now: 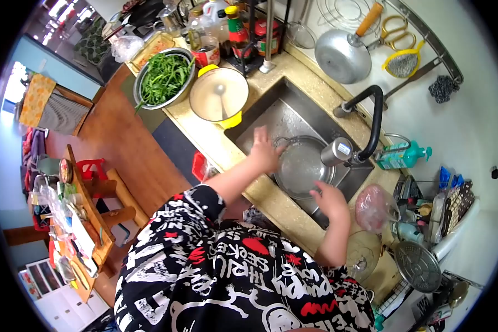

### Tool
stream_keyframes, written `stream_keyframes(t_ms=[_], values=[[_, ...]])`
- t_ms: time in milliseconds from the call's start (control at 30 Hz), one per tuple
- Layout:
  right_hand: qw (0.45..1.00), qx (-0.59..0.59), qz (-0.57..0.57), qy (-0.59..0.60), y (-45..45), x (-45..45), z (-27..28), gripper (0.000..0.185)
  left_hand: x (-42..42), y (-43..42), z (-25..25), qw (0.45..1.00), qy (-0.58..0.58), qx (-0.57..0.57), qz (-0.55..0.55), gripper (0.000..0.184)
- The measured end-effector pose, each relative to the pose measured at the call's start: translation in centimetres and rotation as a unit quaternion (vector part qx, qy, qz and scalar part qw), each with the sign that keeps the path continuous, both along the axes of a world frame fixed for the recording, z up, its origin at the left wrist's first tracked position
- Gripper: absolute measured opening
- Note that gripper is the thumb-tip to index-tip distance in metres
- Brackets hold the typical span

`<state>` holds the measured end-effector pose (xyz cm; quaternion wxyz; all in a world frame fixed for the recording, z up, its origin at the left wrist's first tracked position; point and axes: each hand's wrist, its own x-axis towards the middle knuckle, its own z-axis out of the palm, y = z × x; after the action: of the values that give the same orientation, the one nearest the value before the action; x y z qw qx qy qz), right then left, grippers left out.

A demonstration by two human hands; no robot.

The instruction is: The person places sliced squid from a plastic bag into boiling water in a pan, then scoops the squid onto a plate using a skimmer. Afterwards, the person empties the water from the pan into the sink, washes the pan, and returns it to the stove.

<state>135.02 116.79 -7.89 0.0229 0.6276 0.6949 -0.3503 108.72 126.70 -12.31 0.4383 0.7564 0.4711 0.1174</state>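
Observation:
A round metal pot sits in the stainless steel sink, under the head of the black faucet. My left hand is over the sink's near side at the pot's left rim, fingers stretched out, beside a loop handle. At the opposite side of the pot, my right hand hovers with its fingers apart, close to the lower right rim. Neither hand visibly holds anything. Whether the fingertips touch the pot, I cannot tell.
Left of the sink stand a yellow-handled pot and a bowl of leafy greens. Bottles crowd the back corner. A soap pump bottle and a bagged pinkish item are on the right. Utensils hang on the wall.

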Motion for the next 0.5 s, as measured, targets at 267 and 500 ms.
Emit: stream_keyframes(t_ms=[267, 500], values=[[0.932, -0.002, 0.181, 0.314, -1.9, -14.3, 14.3, 0.044, -12.0, -8.9, 5.1, 0.98, -0.081, 0.128, -0.126, 0.04], [0.865, -0.065, 0.338, 0.365, -2.8, -37.4, 14.0, 0.043, -37.1, -19.3, 8.0, 0.991, -0.04, 0.127, 0.026, 0.033]])
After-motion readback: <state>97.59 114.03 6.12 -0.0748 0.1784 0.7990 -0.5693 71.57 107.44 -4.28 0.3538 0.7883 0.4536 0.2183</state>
